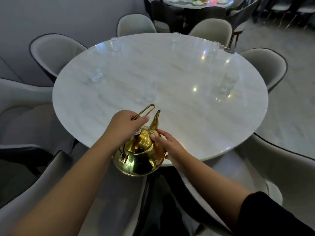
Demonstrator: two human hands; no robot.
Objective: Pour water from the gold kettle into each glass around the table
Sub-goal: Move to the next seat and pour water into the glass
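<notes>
A shiny gold kettle [139, 155] hangs at the near edge of the round white marble table [170, 74], its spout pointing away from me. My left hand [126, 125] grips its thin wire handle from above. My right hand [168, 147] rests flat against the kettle's right side, fingers touching the body below the spout. Several clear glasses stand around the table: one just beyond the spout [148, 94], one at the left [96, 74], one at the far left [115, 44], one at the back [176, 39], others at the right [226, 82] and far right [213, 50].
Grey upholstered chairs ring the table, among them one at the left [56, 53], one at the right [265, 65] and one close at my lower left [42, 184]. Another set table [204, 2] stands behind at the top.
</notes>
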